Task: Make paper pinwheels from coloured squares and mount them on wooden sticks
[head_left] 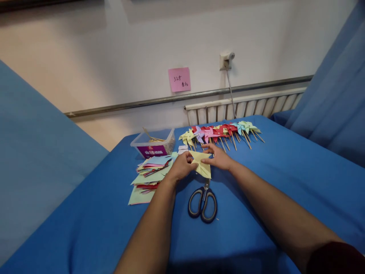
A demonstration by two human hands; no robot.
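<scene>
Above the scissors, left hand and right hand pinch a yellow paper hiding the blades.

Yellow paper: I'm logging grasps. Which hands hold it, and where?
Both. The left hand pinches the yellow paper at its left edge; the right hand holds its right edge.

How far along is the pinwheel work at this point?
Done: a row of pinwheels lies at the far edge of the table. In hand: left hand and right hand hold a yellow paper beyond the scissors. Left: a stack of paper, and sticks in the box.
</scene>
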